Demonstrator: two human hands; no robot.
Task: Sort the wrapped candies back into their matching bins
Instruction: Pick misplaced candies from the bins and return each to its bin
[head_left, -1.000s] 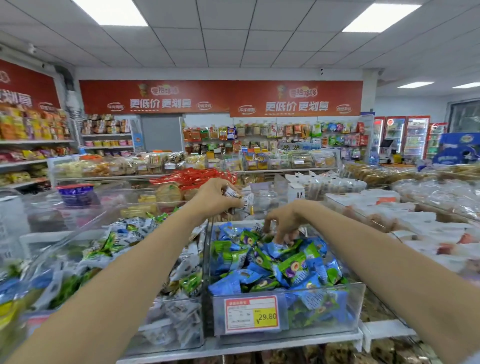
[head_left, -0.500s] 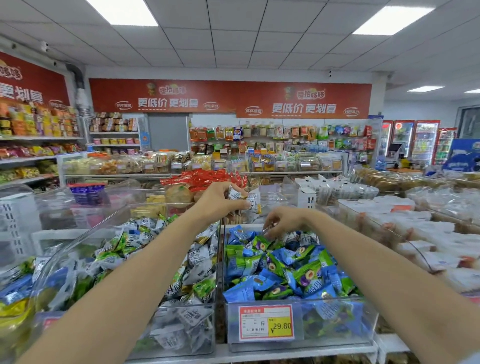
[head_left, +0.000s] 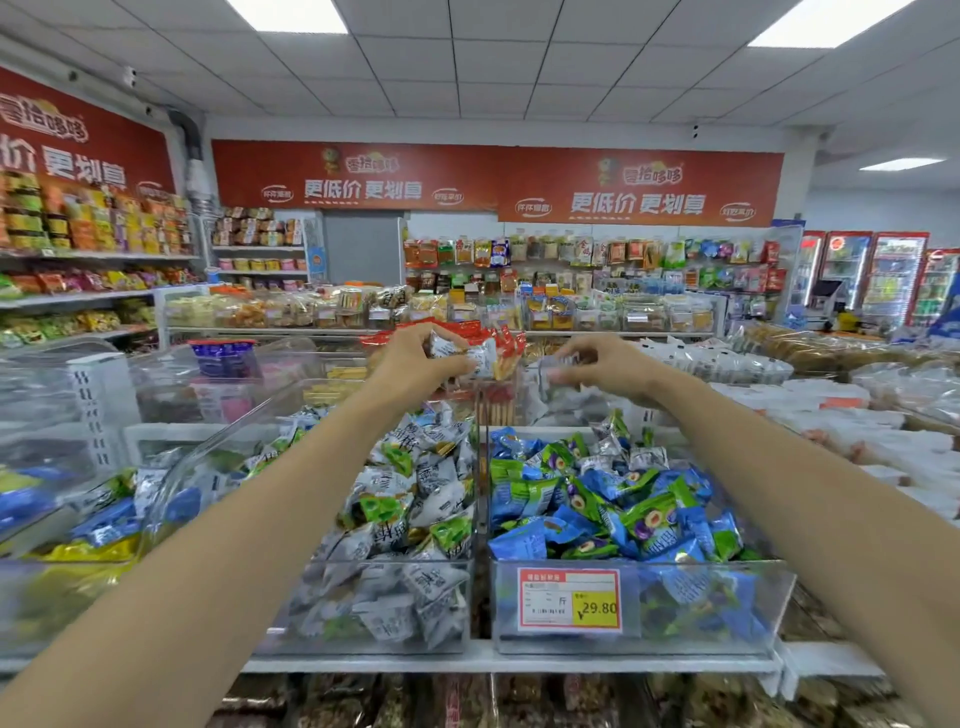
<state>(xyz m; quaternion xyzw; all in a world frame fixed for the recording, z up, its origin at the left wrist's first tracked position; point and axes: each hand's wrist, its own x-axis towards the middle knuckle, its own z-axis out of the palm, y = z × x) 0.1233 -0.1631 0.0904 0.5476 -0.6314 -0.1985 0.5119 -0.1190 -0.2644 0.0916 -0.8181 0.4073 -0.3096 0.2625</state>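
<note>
Brimming bin (head_left: 771, 597) of blue candies (head_left: 597, 499)

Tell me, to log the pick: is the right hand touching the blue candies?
Apart. Head view: the right hand hangs above the blue candies, a clear gap between.

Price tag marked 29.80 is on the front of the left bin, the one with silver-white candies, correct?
No. The head view shows the price tag on the front of the right bin, the one with blue and green candies.
</note>
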